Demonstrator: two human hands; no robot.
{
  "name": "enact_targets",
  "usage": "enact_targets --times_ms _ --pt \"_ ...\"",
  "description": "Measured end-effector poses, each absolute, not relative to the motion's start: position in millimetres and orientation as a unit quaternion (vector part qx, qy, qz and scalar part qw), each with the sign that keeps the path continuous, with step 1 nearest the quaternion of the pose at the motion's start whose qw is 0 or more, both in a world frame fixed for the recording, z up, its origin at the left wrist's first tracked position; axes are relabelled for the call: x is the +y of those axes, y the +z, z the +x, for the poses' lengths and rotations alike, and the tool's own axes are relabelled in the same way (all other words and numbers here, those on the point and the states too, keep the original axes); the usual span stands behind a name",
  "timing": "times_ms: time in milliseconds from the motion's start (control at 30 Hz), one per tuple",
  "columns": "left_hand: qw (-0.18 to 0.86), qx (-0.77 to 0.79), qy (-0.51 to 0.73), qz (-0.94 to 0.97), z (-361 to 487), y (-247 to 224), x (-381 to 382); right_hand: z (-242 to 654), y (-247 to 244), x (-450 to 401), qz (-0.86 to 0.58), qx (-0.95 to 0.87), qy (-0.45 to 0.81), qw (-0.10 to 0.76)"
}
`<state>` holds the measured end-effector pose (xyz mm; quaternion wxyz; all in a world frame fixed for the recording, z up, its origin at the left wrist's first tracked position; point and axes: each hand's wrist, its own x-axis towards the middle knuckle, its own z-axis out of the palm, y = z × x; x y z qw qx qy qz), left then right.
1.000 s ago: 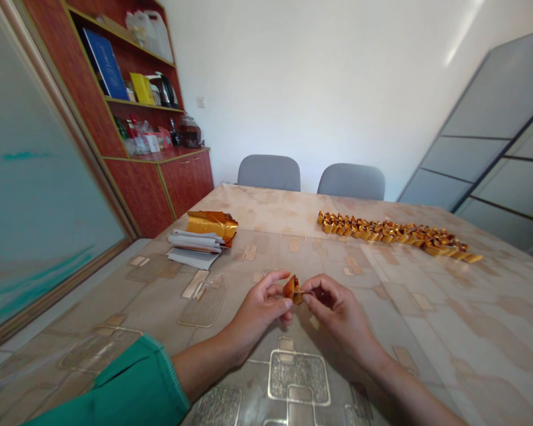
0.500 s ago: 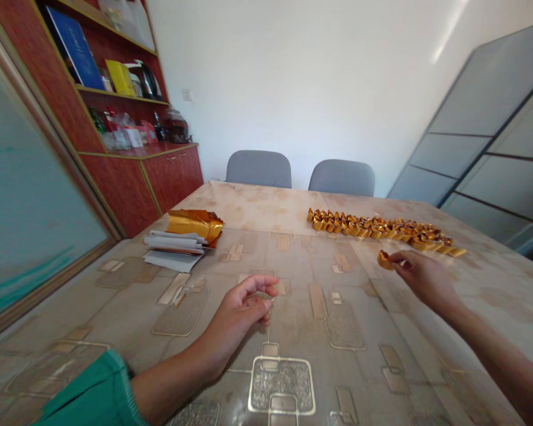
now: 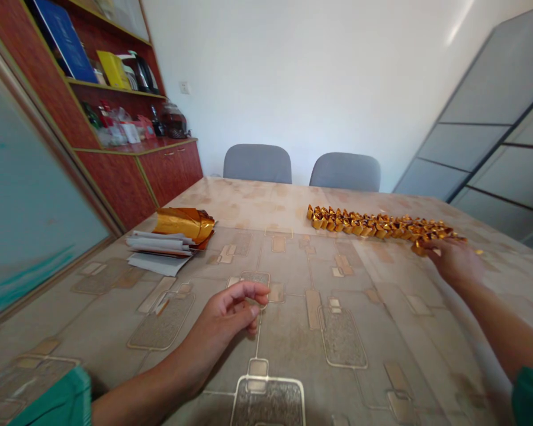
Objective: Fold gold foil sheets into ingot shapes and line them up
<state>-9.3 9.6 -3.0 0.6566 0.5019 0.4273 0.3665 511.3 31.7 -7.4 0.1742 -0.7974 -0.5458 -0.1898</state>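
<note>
My right hand [image 3: 456, 260] is at the near right end of the rows of folded gold foil pieces [image 3: 364, 225]. Its fingertips pinch one folded gold foil piece [image 3: 419, 247], which is up against the row or very close to it. Over the middle of the table, my left hand [image 3: 235, 306] is loosely curled, thumb and fingers apart, with nothing in it. At the left lies a stack of gold foil sheets [image 3: 182, 223], with white-backed sheets [image 3: 157, 245] in front.
A patterned cover lies over the table [image 3: 288, 349]. Two grey chairs [image 3: 257, 161] stand at its far side. A red-brown cabinet [image 3: 169, 171] with shelves is at the back left, and a panelled sliding door [image 3: 475, 142] is on the right.
My right hand has carried the gold foil piece to the right and away from me, up to the row's near end. My left hand stays loosely curled; the view has shifted slightly.
</note>
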Motion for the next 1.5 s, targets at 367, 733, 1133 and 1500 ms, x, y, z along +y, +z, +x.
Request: enact_targets --times_ms 367,733,1133,1500 --pt "0.665 0.432 0.363 0.489 -7.9 -3.5 11.7 523.7 -4.8 49.5 -0.820 -0.538 -0.167 0.103" --pt "0.660 0.427 0.363 0.500 -11.6 -5.2 11.9 522.4 -3.7 54.4 -0.831 -0.522 -0.178 0.073" --pt "0.566 0.398 0.357 0.628 -10.6 7.3 12.9 466.0 8.5 41.4 -0.823 -0.514 -0.177 0.164" --pt "-0.011 0.608 0.328 0.723 -136.5 72.3 172.2 289.9 22.1 -12.0 -0.648 -0.618 0.079 0.438"
